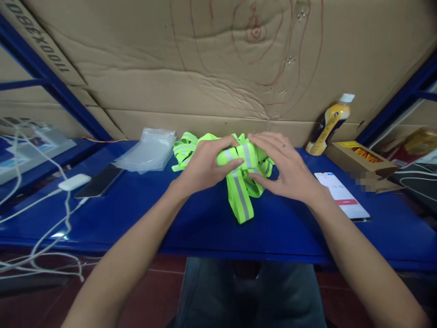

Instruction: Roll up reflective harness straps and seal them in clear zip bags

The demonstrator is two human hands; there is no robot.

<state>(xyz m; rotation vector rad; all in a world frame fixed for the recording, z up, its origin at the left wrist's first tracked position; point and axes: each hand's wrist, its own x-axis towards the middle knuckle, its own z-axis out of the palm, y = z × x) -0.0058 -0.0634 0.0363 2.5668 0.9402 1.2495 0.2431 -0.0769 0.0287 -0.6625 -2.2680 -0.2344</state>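
Observation:
A pile of neon yellow-green reflective straps [186,148] with silver-grey stripes lies in the middle of the blue table. Over its front, my left hand [208,164] pinches a folded bundle of reflective strap [235,157] between thumb and fingers. My right hand [283,164] curves round the right end of the same bundle, fingers on top and thumb below. A loop of strap [241,200] hangs down toward the table's front. Some of the strap behind my hands is hidden.
Clear plastic bags [148,150] and a dark phone [100,181] lie left, by a white charger [75,182] with cables. At right are a lit phone [344,196], a yellow-labelled bottle [329,125] and an open cardboard box [362,157]. A cardboard panel [136,54] stands behind the table.

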